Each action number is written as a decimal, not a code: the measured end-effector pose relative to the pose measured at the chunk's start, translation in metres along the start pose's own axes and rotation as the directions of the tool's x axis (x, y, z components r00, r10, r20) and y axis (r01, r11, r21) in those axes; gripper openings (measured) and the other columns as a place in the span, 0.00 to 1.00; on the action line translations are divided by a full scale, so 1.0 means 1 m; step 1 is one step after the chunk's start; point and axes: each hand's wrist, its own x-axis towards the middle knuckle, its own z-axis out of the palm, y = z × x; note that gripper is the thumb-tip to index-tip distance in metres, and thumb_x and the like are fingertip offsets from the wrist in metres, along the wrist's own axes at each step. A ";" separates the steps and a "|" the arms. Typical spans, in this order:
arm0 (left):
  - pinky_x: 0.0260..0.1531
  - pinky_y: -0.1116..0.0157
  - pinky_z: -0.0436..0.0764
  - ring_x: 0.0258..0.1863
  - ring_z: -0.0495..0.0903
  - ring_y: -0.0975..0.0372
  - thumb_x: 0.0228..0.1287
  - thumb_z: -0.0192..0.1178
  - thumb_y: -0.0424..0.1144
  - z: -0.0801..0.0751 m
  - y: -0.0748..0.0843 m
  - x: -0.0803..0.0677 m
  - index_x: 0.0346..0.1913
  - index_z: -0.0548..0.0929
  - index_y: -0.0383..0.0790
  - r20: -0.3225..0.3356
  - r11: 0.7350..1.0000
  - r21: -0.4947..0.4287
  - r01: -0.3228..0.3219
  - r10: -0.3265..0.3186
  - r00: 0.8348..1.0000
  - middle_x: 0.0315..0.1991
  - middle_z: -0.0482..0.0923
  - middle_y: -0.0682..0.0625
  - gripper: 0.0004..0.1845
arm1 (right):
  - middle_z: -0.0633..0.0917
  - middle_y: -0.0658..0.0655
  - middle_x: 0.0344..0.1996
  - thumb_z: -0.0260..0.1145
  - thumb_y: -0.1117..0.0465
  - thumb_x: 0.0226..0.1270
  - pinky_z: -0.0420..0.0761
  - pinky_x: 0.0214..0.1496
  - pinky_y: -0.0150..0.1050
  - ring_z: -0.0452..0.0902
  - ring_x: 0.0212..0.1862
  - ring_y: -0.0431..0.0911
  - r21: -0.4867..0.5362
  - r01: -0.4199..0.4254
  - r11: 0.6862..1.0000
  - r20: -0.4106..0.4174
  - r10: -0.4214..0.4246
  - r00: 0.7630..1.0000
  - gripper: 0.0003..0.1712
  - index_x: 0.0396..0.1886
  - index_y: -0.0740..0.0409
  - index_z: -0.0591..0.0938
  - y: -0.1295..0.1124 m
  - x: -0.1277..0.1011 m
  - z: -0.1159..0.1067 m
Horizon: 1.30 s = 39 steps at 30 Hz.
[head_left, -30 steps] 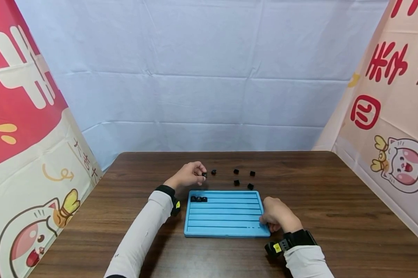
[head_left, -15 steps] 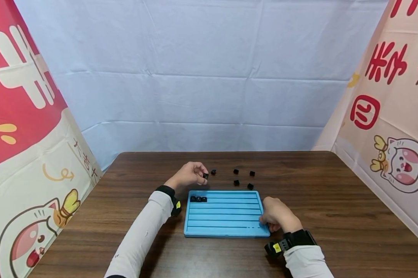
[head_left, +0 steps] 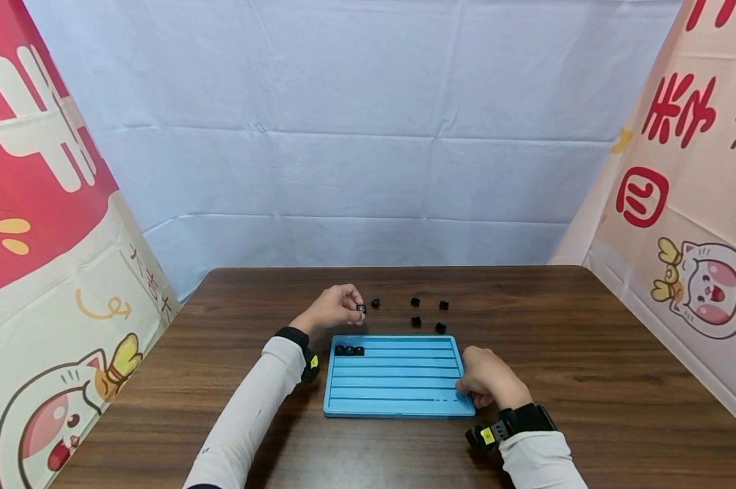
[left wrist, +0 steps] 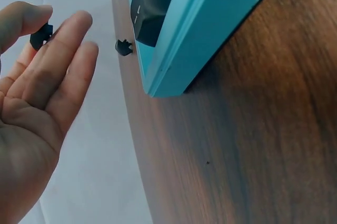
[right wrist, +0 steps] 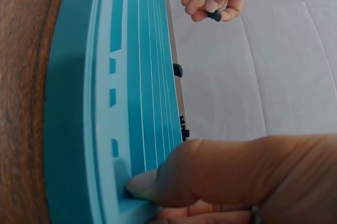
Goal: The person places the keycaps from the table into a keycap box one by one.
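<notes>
Three black keycaps (head_left: 349, 350) sit in the blue tray's (head_left: 398, 401) top-left groove.

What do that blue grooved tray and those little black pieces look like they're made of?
The blue grooved tray looks like moulded plastic: even colour, matte, crisp ridges. The little black pieces seem hard plastic with a slight sheen, though they are too small to be sure. The brown table shows a wood-grain pattern.

Head view: from above and behind both hands, facing forward and down over the dark brown wooden surface (head_left: 588, 353); farthest off, it takes in the whole scene.
Left wrist view: low, close by the left hand (left wrist: 37, 103), looking past its grip to a corner of the flat blue ridged plastic tray (left wrist: 200, 29).
Right wrist view: low, at the right hand (right wrist: 237, 176), looking along the tray's ridges.
Shared: all three show the tray; the right wrist view also shows the left hand beyond it.
</notes>
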 end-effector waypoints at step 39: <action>0.29 0.66 0.78 0.27 0.77 0.61 0.54 0.66 0.28 0.011 -0.005 -0.006 0.34 0.82 0.35 0.007 0.972 0.237 0.003 -0.005 1.000 0.26 0.78 0.51 0.05 | 0.76 0.57 0.07 0.65 0.72 0.53 0.75 0.13 0.36 0.73 0.11 0.45 0.013 0.028 1.000 -0.019 -0.028 0.999 0.10 0.16 0.64 0.77 0.000 0.000 0.002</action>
